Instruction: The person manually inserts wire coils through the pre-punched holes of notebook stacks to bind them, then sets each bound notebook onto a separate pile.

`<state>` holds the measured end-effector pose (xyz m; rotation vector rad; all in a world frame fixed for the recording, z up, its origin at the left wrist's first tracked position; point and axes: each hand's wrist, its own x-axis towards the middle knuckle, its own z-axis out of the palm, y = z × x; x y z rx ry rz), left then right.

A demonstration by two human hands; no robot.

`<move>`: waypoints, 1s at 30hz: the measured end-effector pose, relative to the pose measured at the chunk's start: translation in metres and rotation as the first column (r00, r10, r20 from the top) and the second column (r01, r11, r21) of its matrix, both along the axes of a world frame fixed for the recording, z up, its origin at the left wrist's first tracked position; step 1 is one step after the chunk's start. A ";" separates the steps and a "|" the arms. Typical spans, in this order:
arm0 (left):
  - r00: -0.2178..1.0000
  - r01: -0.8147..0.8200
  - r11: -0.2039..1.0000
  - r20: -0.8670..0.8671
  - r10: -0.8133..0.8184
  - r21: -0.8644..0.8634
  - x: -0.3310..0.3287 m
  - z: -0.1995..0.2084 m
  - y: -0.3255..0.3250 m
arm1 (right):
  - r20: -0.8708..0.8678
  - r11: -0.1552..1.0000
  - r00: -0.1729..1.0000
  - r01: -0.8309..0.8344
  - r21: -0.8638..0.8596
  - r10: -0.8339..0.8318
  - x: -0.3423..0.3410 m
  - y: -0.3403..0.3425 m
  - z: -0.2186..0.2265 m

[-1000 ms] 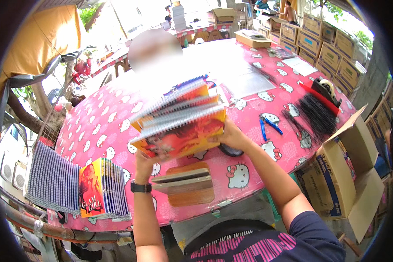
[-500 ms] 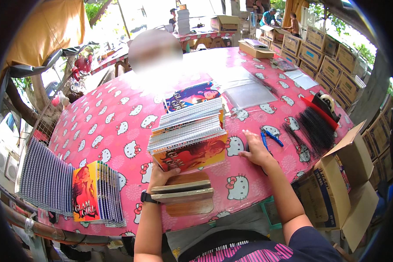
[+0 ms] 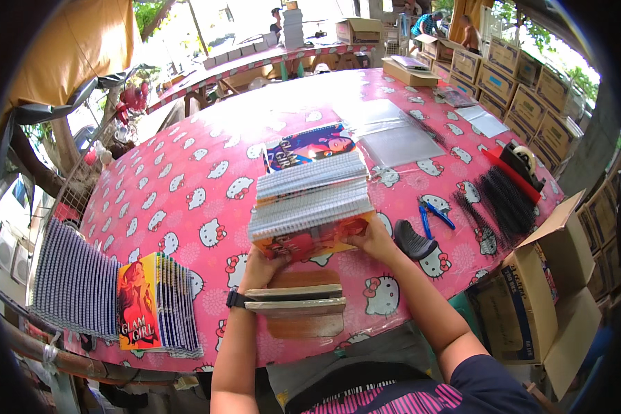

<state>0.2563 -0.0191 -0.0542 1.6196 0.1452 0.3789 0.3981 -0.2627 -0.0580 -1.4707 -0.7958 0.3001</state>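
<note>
A thick stack of spiral-bound notebooks (image 3: 309, 204) with colourful covers lies on the pink patterned tablecloth (image 3: 186, 200). My left hand (image 3: 261, 268) grips the stack's near left corner. My right hand (image 3: 370, 239) holds its near right corner. Under my left wrist, at the table's front edge, lies a low wooden block with thin boards (image 3: 298, 303). One more notebook (image 3: 309, 145) lies flat just beyond the stack.
Rows of upright notebooks (image 3: 110, 293) stand at the front left. Clear plastic sleeves (image 3: 392, 134) lie past the stack. Blue pliers (image 3: 432, 214), black binding combs (image 3: 500, 203) and a tape dispenser (image 3: 521, 162) sit to the right. An open cardboard box (image 3: 552, 297) stands beside the table.
The stack was held up in the air, then came down onto the table. Both hands have settled at its near corners, and the view has tilted forward.
</note>
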 end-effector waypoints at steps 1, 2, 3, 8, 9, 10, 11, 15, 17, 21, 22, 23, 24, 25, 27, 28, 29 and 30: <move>0.997 0.061 0.998 -0.044 -0.062 -0.034 -0.003 0.001 -0.003 | -0.022 1.000 1.000 -0.012 0.015 0.012 -0.002 0.001 0.002; 0.988 0.120 0.990 -0.084 -0.126 -0.071 -0.008 0.003 -0.006 | -0.046 0.999 0.999 -0.022 0.027 0.023 -0.006 0.000 0.002; 0.986 0.134 0.990 -0.100 -0.136 -0.036 -0.009 0.008 -0.005 | -0.079 0.999 0.996 -0.040 0.024 0.042 -0.006 -0.001 0.004; 0.997 0.072 0.711 -0.071 -0.031 0.700 -0.019 0.006 0.001 | -0.095 0.997 0.993 -0.067 0.023 0.069 -0.012 -0.015 0.041; 0.999 0.029 0.611 -0.036 -0.001 0.791 -0.019 0.007 0.000 | 0.011 1.000 1.000 0.013 0.025 -0.014 -0.010 -0.024 0.052; 0.999 -0.011 0.633 -0.011 0.032 0.774 -0.017 0.008 -0.005 | 0.157 0.996 0.984 0.085 0.015 -0.086 -0.012 -0.027 0.073; 0.998 -0.045 0.660 0.007 0.060 0.750 -0.015 0.006 -0.010 | 0.297 0.985 0.940 0.174 0.013 -0.169 -0.014 -0.031 0.094; 0.999 0.014 0.783 -0.047 0.019 0.622 -0.014 -0.010 0.003 | 0.802 0.916 0.528 0.396 0.059 -0.280 -0.035 0.008 0.160; 0.993 0.092 0.894 -0.102 -0.051 0.439 -0.010 -0.011 0.005 | 0.876 0.923 0.469 0.375 -0.083 -0.112 -0.043 0.045 0.154; 0.995 0.081 0.994 0.054 -0.085 0.074 -0.008 -0.018 0.006 | 0.680 0.645 0.587 0.320 -0.694 0.440 -0.049 0.085 0.148; 0.997 0.070 0.995 0.006 -0.071 0.072 -0.007 -0.018 0.008 | 0.688 0.706 0.619 0.286 -0.648 0.380 -0.050 0.088 0.151; 0.998 0.058 0.996 -0.042 -0.055 0.071 -0.006 -0.019 0.010 | 0.689 0.763 0.650 0.254 -0.594 0.320 -0.050 0.089 0.154; 0.995 0.043 0.997 -0.096 -0.037 0.061 -0.008 -0.022 0.010 | 0.684 0.711 0.620 0.273 -0.648 0.385 -0.048 0.086 0.152; 0.995 0.079 0.995 -0.072 -0.074 0.060 -0.007 -0.024 0.013 | 0.671 0.655 0.589 0.293 -0.696 0.450 -0.044 0.080 0.150; 1.000 0.030 0.987 -0.010 -0.029 0.160 -0.006 -0.025 0.005 | 0.636 0.549 0.593 0.355 -0.757 0.494 -0.032 0.060 0.149; 1.000 -0.005 0.979 0.024 0.000 0.206 -0.007 -0.023 0.002 | 0.611 0.506 0.654 0.379 -0.775 0.445 -0.019 0.044 0.145; 1.000 -0.006 0.955 -0.007 0.008 0.296 -0.008 -0.025 0.005 | 0.561 0.442 0.736 0.389 -0.808 0.378 -0.011 0.024 0.154; 1.000 -0.004 0.951 -0.024 0.012 0.308 -0.010 -0.024 0.007 | 0.566 0.393 0.778 0.447 -0.804 0.272 -0.008 0.003 0.158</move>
